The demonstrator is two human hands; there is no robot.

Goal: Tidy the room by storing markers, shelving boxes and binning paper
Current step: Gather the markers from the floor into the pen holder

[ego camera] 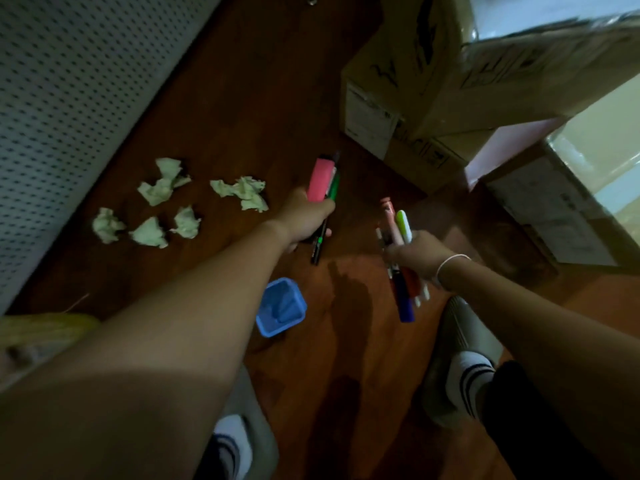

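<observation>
Looked down at a dark wood floor (225, 109). Held a bunch of markers in each hand. Left hand (304, 216) reached far out, arm nearly straight, fingers (323, 206) curled tight round a fat pink marker (320, 180) and a green marker (333, 188), with a dark one poking out below. Right hand (417, 254) sat a little nearer and to the right, wrist bent, white band (450, 263) on it, fingers wrapped round a bundle: a yellow-green marker (403, 225) and an orange one up top, a blue marker (405, 303) and a red one hanging down. A bit blurry there, so could not count them. Blue cup (281, 308) stood on the floor, near, between the two arms and empty as far as could be seen. Best way to do this step, probably: bring one bunch right over the cup, tips down, lower it in before letting go, then do the other bunch. Dropping from high up could tip the small cup or scatter markers. Six crumpled papers (162, 187) lay on the floor to the left, not yet binned. Cardboard boxes (391, 109) sat far and right, not yet shelved.
</observation>
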